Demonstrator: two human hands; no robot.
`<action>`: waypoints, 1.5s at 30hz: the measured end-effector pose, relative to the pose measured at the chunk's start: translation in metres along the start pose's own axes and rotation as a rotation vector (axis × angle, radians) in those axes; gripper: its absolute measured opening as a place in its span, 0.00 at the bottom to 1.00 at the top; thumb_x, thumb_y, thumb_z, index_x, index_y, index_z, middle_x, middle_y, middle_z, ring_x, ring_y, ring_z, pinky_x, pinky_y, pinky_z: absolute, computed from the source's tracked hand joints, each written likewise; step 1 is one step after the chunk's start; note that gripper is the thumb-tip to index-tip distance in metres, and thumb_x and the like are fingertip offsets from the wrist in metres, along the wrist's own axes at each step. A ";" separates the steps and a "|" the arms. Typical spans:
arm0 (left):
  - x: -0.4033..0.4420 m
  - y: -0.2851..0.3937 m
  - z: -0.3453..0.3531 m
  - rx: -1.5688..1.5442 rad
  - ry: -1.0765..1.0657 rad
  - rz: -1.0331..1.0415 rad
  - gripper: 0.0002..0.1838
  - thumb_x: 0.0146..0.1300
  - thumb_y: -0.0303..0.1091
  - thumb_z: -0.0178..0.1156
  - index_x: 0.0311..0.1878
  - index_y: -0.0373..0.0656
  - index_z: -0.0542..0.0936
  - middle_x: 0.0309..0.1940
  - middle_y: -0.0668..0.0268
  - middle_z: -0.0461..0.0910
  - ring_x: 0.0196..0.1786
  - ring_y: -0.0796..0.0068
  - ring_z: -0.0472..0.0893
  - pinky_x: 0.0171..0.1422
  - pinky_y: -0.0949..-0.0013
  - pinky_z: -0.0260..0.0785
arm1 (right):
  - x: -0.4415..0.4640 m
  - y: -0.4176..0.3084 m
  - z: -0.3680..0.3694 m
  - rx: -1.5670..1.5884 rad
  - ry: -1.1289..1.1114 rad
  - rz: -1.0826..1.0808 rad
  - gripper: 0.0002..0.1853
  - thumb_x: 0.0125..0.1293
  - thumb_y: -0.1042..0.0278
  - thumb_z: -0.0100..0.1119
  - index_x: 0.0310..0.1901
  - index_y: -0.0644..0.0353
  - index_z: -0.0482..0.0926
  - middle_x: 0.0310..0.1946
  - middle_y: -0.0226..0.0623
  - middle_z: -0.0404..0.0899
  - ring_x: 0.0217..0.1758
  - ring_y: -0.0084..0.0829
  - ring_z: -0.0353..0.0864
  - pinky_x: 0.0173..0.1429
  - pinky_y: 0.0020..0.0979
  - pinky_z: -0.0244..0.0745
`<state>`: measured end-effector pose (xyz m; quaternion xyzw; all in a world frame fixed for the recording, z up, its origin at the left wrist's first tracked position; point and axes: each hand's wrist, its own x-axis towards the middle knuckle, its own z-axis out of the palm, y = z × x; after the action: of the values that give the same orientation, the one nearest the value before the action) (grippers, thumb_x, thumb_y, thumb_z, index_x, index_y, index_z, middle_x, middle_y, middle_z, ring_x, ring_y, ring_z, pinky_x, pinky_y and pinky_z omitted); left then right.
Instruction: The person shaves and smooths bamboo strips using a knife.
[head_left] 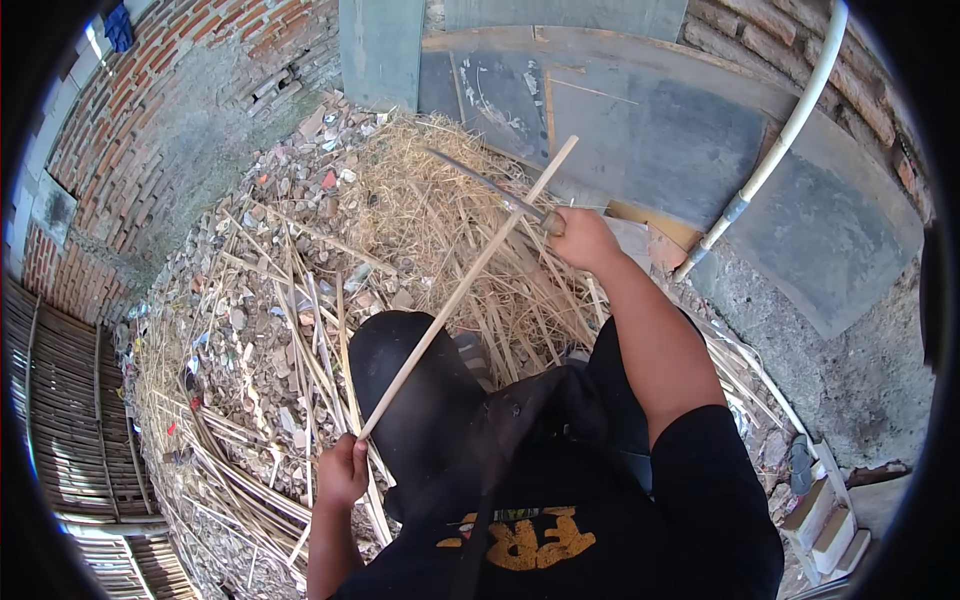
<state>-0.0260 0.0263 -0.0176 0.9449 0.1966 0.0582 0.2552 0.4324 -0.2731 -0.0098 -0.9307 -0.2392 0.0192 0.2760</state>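
A long pale strip of split bamboo (470,282) slants across my lap, its lower end held in my left hand (342,474), fingers closed around it beside my knee. My right hand (584,240) is wrapped round the handle of a long dark-bladed knife (480,180). The blade points up and left and crosses the bamboo strip near its upper part. Whether the edge touches the strip or only passes over it I cannot tell. Beneath both lies a heap of fine straw-like shavings (420,180).
More bamboo strips (300,330) lie on the rubble ground at my left. Grey boards (660,130) lean along the wall ahead, and a white pipe (775,150) slants down on the right. Brick walls (130,120) and a bamboo screen (65,390) stand to the left.
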 end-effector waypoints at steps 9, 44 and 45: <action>0.009 0.026 -0.020 0.068 -0.020 -0.024 0.22 0.81 0.44 0.54 0.31 0.39 0.73 0.19 0.45 0.76 0.27 0.34 0.78 0.31 0.44 0.68 | -0.016 -0.025 -0.017 0.014 -0.024 -0.056 0.21 0.56 0.64 0.67 0.53 0.55 0.87 0.39 0.52 0.88 0.46 0.55 0.87 0.53 0.51 0.82; 0.025 0.053 -0.001 -0.112 -0.048 -0.029 0.19 0.83 0.43 0.52 0.37 0.37 0.78 0.24 0.47 0.79 0.31 0.38 0.83 0.35 0.49 0.72 | -0.037 -0.052 -0.006 -0.020 -0.076 -0.389 0.15 0.53 0.64 0.69 0.45 0.52 0.85 0.33 0.45 0.86 0.41 0.53 0.87 0.46 0.52 0.80; 0.025 0.058 -0.001 -0.118 -0.071 -0.025 0.20 0.83 0.43 0.52 0.37 0.37 0.78 0.24 0.46 0.80 0.31 0.38 0.83 0.35 0.48 0.72 | -0.039 -0.055 -0.006 -0.039 -0.100 -0.387 0.16 0.53 0.64 0.69 0.45 0.52 0.85 0.33 0.45 0.86 0.41 0.53 0.87 0.46 0.52 0.80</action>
<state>0.0168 -0.0088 0.0128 0.9271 0.1956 0.0332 0.3180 0.3753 -0.2534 0.0204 -0.8706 -0.4272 0.0073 0.2441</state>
